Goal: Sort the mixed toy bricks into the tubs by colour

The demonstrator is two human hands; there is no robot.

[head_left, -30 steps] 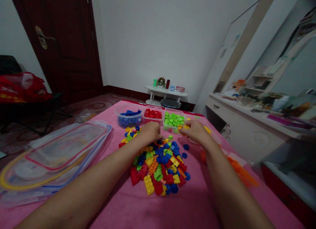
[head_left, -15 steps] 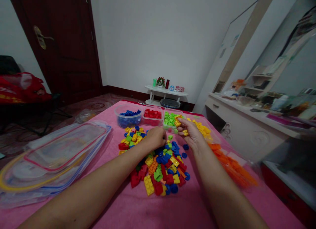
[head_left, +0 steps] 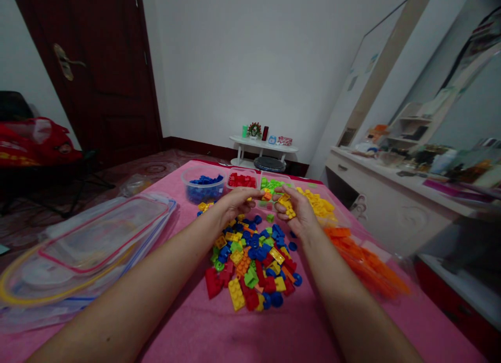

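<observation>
Above the far side of a mixed pile of toy building bricks (head_left: 250,253), my two hands are close together. The fingertips of my left hand (head_left: 237,200) pinch a small orange brick (head_left: 267,195) in the gap between the hands. A bit of yellow shows under its fingers. My right hand (head_left: 300,213) is closed around several yellow bricks (head_left: 287,205), which stick out toward the left. Behind the hands stand clear tubs: a round one with blue bricks (head_left: 204,188), one with red bricks (head_left: 241,180) and one with green bricks (head_left: 272,184), partly hidden by my fingers.
Yellow bricks (head_left: 319,202) lie in a clear tub at the right, with orange bricks (head_left: 362,264) nearer me. Stacked clear lids (head_left: 105,238) cover the left of the pink cloth (head_left: 282,337). A dressing table (head_left: 376,196) stands to the right.
My left hand has risen from the pile toward my right hand, with an orange brick now at its fingertips. My right hand still holds yellow bricks, turned slightly.
</observation>
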